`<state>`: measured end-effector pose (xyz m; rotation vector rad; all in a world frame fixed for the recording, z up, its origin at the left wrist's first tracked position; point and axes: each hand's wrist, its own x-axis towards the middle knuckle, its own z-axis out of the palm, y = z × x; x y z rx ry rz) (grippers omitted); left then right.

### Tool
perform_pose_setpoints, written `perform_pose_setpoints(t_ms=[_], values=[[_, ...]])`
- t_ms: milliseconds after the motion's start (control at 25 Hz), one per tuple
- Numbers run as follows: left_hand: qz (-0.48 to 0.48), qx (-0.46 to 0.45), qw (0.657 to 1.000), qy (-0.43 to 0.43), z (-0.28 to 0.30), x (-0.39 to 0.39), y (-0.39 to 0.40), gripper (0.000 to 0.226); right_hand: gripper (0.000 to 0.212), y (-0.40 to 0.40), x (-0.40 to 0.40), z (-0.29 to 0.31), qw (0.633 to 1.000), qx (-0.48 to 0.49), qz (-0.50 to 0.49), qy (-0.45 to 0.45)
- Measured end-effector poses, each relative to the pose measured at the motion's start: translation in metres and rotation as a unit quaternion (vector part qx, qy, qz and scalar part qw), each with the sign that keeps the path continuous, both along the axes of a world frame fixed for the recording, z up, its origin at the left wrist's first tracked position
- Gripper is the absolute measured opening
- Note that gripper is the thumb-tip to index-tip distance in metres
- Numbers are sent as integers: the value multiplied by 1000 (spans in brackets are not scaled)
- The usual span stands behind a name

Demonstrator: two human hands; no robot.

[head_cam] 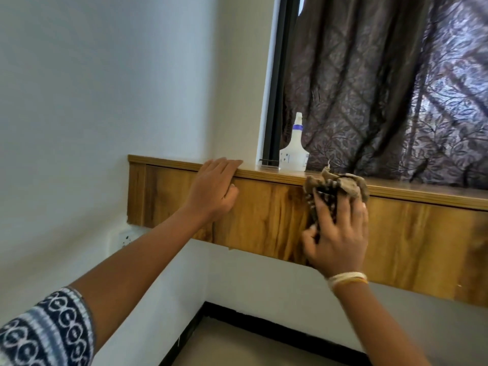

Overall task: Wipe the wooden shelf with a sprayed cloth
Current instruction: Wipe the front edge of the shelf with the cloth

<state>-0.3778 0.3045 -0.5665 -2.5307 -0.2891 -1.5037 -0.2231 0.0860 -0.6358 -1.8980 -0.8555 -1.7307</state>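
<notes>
The wooden shelf (264,215) runs along the wall under the window, a narrow ledge on top and a deep grained panel hanging below it. The right hand (338,239) presses a bunched, patterned cloth (340,184) flat against that front panel, fingers spread over the wad, with the cloth's upper folds spilling up past the ledge's lip. The left hand (215,187) rests on the ledge further left, fingers laid straight over the top edge and thumb tucked against the panel, steadying rather than holding anything.

The worry from here is the white spray bottle (294,150) standing on the ledge just behind and left of the cloth, close against the dark patterned curtain (383,88). If the wipe climbs onto the ledge top and sweeps leftward, the loose upper folds could catch the bottle's base and tip it off. The same folds could snag the curtain hem, which hangs down to the ledge behind them.

The cloth is loosely wadded, so I'd guess it could slip from under the open fingers on a hard stroke; how damp it is I can't tell from here.
</notes>
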Motion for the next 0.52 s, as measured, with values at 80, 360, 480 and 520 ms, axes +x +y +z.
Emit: perform_pose_setpoints(t_ms=[80,360,480,520], values=[[-6,-15,999,-34,1,8,-6,57,68,27,-13,4,998,32,14,48],[-10,-13,1000,-16,10,12,-30,55,63,40,-14,21,991,-108,70,-44],[-55,28,998,1,11,35,-67,55,64,-6,8,9,997,-42,54,-22],[-72,37,997,8,10,45,-82,55,66,-23,18,3,999,-11,40,-9]])
